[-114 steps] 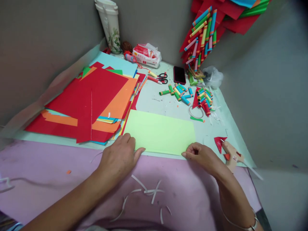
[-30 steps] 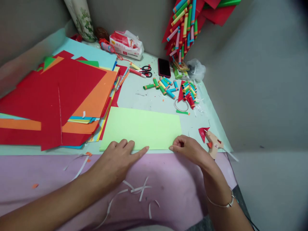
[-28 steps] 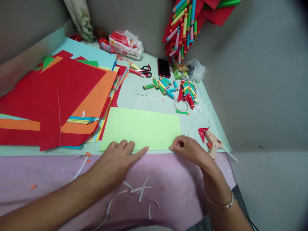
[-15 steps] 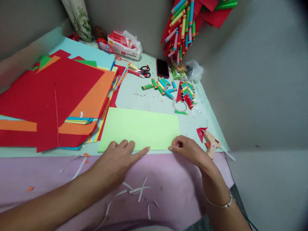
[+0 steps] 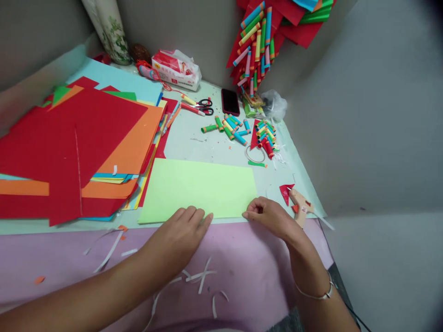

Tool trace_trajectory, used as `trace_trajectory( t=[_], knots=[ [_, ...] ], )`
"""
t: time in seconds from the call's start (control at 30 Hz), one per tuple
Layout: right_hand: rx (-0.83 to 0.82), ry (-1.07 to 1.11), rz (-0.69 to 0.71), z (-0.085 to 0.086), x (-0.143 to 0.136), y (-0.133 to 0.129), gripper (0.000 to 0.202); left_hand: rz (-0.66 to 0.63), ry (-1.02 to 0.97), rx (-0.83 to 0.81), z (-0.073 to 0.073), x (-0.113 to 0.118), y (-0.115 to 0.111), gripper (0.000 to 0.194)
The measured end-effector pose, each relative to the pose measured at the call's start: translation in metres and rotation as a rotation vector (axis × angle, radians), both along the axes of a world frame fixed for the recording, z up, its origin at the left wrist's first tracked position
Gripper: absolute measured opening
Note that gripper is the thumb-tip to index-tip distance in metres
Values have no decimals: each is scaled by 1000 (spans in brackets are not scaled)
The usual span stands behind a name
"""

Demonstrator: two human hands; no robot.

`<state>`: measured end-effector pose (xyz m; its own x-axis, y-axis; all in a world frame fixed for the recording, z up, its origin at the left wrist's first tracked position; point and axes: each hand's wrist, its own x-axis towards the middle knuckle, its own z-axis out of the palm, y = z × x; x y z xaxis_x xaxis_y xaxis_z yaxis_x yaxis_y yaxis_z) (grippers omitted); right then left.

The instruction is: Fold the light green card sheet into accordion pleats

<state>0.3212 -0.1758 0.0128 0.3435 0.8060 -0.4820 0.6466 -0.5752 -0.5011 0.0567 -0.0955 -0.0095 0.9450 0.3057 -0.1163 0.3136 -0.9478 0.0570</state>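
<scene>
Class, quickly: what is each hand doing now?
Left hand: fingers together, on the green sheet's near edge.
Right hand: fingers curled, at its near corner.

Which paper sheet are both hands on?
The pale green one. The left hand and right hand are both at its near edge; neither touches the pile of mostly red and orange sheets on the left.

you're in soft, middling light: the pale yellow-green paper sheet (image 5: pixel 200 189) reads bright and even, a fuzzy shadow dims the purple cloth (image 5: pixel 270 258), the top right corner goes black, and the far left blurs.
</scene>
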Motion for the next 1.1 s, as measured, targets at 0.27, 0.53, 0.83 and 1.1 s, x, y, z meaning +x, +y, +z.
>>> trace_trajectory(
  t=[0.27, 0.53, 0.83, 1.1],
  knots=[
    [6, -1, -30, -3, 10, -4, 21, -94, -89, 26, -20, 0, -4, 55],
    [12, -24, -44, -2, 10, -6, 23, -45, -15, -117, -21, -2, -2, 70],
    [-24, -23, -43, 3, 14, -6, 25, -10, 31, -156, -16, 7, 0, 87],
    [-20, -24, 3, 6, 15, -4, 20, 15, 74, -172, -11, 10, 0, 89]
  ],
)
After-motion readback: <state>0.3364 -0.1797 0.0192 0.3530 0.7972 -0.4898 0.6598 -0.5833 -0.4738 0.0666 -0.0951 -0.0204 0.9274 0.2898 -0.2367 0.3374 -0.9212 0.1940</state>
